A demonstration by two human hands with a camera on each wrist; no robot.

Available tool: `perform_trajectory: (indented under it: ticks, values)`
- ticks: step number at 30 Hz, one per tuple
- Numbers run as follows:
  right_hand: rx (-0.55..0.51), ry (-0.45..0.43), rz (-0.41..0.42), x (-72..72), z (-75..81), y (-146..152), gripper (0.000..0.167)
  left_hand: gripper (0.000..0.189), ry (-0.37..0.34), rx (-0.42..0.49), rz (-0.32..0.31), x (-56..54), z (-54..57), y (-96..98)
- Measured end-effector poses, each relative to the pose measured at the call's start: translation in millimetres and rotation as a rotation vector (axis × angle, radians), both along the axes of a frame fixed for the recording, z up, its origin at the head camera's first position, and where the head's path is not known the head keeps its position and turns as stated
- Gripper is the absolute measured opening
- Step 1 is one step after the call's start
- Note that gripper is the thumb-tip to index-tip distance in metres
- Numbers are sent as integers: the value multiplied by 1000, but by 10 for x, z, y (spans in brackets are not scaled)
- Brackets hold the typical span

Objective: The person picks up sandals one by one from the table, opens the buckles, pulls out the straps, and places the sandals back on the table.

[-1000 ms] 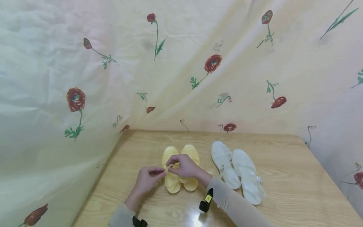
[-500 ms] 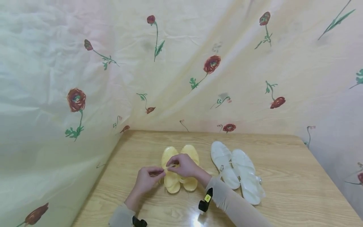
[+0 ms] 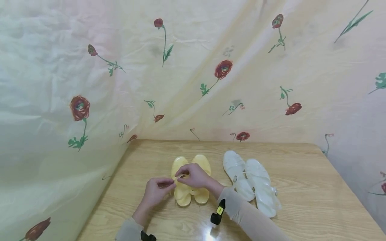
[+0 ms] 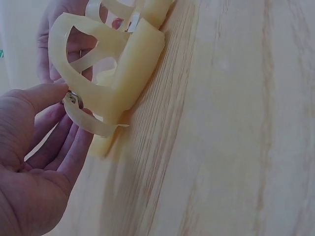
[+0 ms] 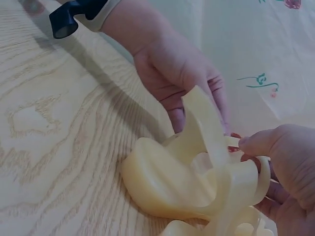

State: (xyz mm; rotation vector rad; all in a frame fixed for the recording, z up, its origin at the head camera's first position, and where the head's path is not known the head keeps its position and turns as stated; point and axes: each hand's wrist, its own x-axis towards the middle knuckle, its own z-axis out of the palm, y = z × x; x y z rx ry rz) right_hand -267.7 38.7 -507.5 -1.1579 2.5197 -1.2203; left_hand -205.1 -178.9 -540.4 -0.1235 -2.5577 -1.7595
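Note:
A pair of yellow jelly sandals lies side by side on the table. My left hand (image 3: pixel 156 191) comes in from the left at the left sandal (image 3: pixel 182 197). Thumb and fingers pinch its ankle strap by the small metal buckle (image 4: pixel 74 100). From the other side, my right hand (image 3: pixel 195 176) reaches over the sandals and pinches the strap (image 5: pixel 233 141) between thumb and finger. Both hands' fingertips nearly meet there. The right yellow sandal (image 3: pixel 202 197) is partly hidden beneath my right hand and wrist.
To the right, a pair of clear white jelly sandals lies at a slant, one left (image 3: pixel 233 164) and one right (image 3: pixel 258 174), near my right sleeve (image 3: pixel 250 214). Flowered cloth (image 3: pixel 181 73) hangs behind and left of the wooden table (image 3: pixel 313 187).
Both hands keep their grip at the strap with barely any movement. The head view has shifted very slightly.

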Motion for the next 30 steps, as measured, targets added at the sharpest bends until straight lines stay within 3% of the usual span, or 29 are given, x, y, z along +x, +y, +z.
perform_trajectory:
  ticks: [6, 17, 25, 30]
  values:
    - [-13, -14, 21, 10, 16, -30, 9, 14, 7, 6, -9, 3, 15, -1]
    - [-31, -65, -43, 44, -60, -18, 6, 19, -2, 15, -17, 58, -26, -1]
    - [-52, -45, -102, 35, -59, 2, 7, 21, -6, 29, -23, 21, -13, -6]
    - [-73, -76, -75, 10, -60, -20, 5, 20, -7, 31, -21, -3, -37, -19]
